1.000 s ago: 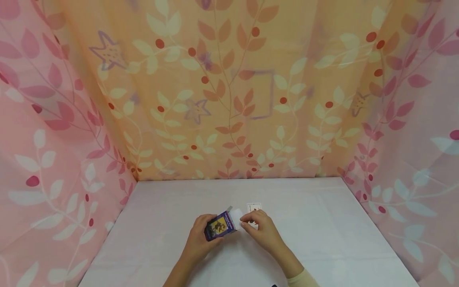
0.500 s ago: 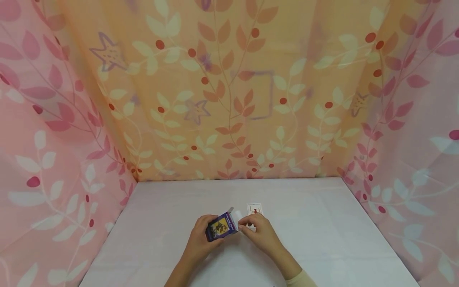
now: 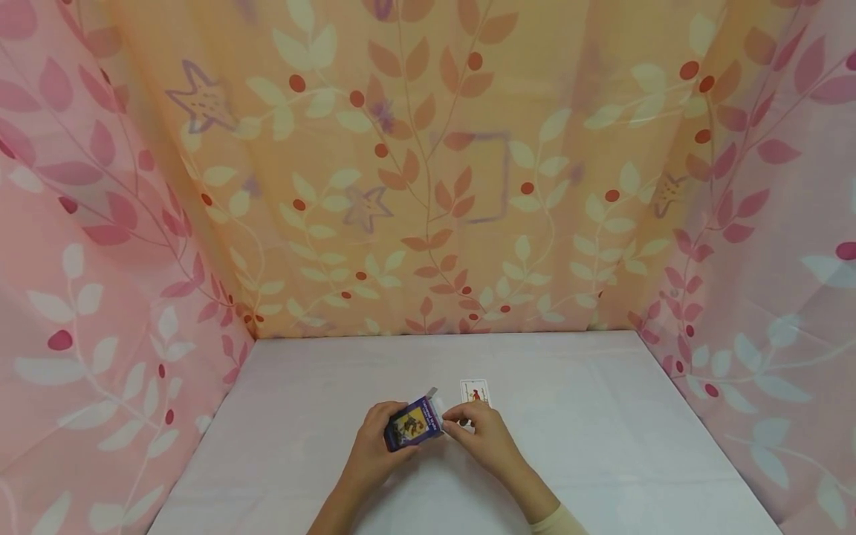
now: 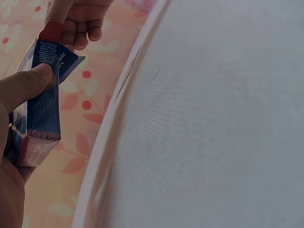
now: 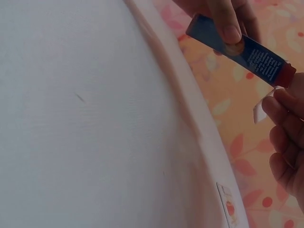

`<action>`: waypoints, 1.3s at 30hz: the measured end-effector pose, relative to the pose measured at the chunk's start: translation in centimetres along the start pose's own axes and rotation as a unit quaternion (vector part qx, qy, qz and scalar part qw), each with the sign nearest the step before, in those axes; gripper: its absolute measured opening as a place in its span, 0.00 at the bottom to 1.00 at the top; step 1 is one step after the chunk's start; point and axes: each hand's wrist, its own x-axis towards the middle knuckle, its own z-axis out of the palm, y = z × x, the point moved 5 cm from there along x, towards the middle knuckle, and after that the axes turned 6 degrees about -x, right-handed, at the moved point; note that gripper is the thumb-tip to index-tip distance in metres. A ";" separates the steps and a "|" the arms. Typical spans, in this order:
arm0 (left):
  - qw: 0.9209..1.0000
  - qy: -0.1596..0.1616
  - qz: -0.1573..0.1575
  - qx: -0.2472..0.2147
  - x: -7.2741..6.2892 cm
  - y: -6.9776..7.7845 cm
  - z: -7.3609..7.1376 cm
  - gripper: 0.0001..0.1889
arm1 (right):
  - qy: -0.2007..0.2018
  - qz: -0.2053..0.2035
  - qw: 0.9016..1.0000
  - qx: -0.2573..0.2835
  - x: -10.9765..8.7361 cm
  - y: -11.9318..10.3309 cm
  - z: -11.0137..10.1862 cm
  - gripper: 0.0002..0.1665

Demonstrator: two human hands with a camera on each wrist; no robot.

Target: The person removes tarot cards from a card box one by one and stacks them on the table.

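Observation:
My left hand (image 3: 376, 446) grips a small purple-blue card box (image 3: 409, 427) with a yellow picture on its front, tilted above the white table. Its thumb presses on the narrow printed side of the box (image 4: 43, 107) in the left wrist view. At the box's open end, my right hand (image 3: 491, 440) has thumb and index finger pinched at the edge. A red part (image 5: 285, 76) shows beside those fingertips in the right wrist view, and a pale flap (image 5: 259, 111) sticks out below. Cards inside the box are hidden. A white card (image 3: 476, 388) with a red figure lies partly behind my right hand.
The white-covered table (image 3: 301, 386) extends around both hands. Patterned curtains stand behind it and on both sides, the orange back curtain (image 3: 414, 260) meeting the table's far edge.
My right fingers have moved slightly left, closer to the box mouth, and less white shows between them and the box. More of the card on the table is visible. My left hand barely moved.

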 end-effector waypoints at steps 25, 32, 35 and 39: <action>1.000 -0.005 -0.011 -0.003 -0.2 0.1 0.3 0.41 | 0.008 0.049 0.999 -0.018 0.0 0.2 0.3 0.05; 1.000 -0.005 -0.004 0.008 -0.1 0.1 0.3 0.41 | 0.005 0.046 0.999 -0.026 0.0 -0.1 0.2 0.04; 1.000 -0.005 0.001 0.013 -0.1 0.1 0.3 0.41 | 0.004 0.042 0.999 -0.033 0.0 -0.1 0.2 0.04; 1.000 -0.005 -0.003 0.012 -0.1 0.2 0.3 0.40 | 0.008 0.037 0.998 -0.040 0.0 -0.1 0.2 0.04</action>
